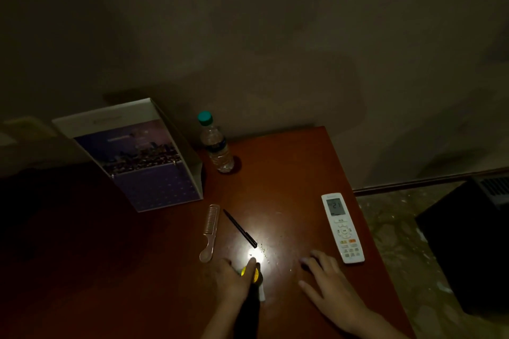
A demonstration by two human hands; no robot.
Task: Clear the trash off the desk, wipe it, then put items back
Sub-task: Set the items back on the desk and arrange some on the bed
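Dim room, reddish-brown desk (289, 173); all places given from the bright glare spot on its near centre.

Just nearer than the glare — left hand (234, 281), fingers closed around a small yellow-and-dark object (252, 274), possibly a torch; too dark to say. A short white piece (261, 293) lies touching it on the near side.

Right of the glare — right hand (330, 283), palm down on the wood, fingers spread and empty.

Around the glare, small crumbs (264, 250) scattered on the surface.

Just beyond, a black pen (240, 228) lying diagonally; left of it a pale comb (210, 231). Further right, near the desk edge, a white remote (342, 227), display lit.

Farthest: a clear water bottle (216, 143) with teal cap, upright, and to its left a standing desk calendar (143, 157).
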